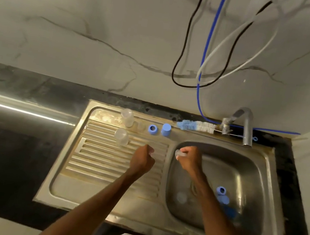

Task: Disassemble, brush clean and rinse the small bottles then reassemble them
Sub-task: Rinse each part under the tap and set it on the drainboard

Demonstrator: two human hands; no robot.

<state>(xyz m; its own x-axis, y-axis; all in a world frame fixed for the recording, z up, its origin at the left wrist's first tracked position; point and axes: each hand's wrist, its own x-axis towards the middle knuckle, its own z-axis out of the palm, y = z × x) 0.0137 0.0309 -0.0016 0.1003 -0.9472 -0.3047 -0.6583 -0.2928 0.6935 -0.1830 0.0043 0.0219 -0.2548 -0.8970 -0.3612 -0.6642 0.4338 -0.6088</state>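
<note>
- steel sink [154, 227] sunk into dark desk [3, 155]; basin [252, 172] on the 3 o'clock side, ribbed drainboard [102, 169] on the 9 o'clock side.
- right grip [190, 159] above basin's 10 o'clock corner, fingers curled round a held clear bottle [179, 154], one end poking out toward 9 o'clock.
- left grip [143, 158] above drainboard's 3 o'clock edge, fingers curled inward; too blurred to tell whether pinching anything.
- far clear bottle [127, 117] standing at drainboard's 12 o'clock end; near clear bottle [121, 136] just at its 6 o'clock.
- at 3 o'clock of the far one, on the back ledge: blue ring cap [152, 129], opening upward, then blue cap [166, 129] just beside it, not touching.
- bottle brush [195, 125] lying flat along the ledge at basin's 12 o'clock, bristles blue and white, wire handle running past tap [248, 129].
- down in mid-basin: blue parts [221, 191] bunched together, blurred; pale clear piece [181, 197] at basin's 8 o'clock, across the right forearm from them.
- up the marbled wall [83, 26] at 12 o'clock: blue hose [212, 35], black cable [185, 41] and white hose [260, 50] hanging in loops.
</note>
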